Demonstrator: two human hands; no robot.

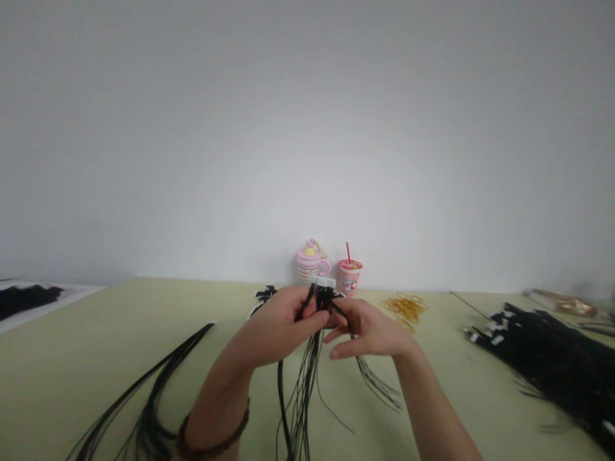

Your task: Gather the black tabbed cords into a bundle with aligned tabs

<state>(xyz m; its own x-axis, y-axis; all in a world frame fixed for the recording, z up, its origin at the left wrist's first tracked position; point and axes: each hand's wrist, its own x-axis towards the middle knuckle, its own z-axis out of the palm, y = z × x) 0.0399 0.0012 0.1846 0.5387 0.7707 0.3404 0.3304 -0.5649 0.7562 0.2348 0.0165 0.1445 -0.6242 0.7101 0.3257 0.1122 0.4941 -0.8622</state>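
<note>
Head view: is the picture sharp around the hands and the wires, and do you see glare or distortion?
In the head view, the light is soft and even, with no strong glare and only faint shadows; the left hand and right hand are fairly clear, but the thin black wires blur slightly; the wide lens visibly curves the far edge of the table.

Flat, muted indoor light greys the wall (307,141); soft focus blurs the left hand (278,326) and right hand (369,330), and the surface (86,378) bows at the frame's edges.
</note>
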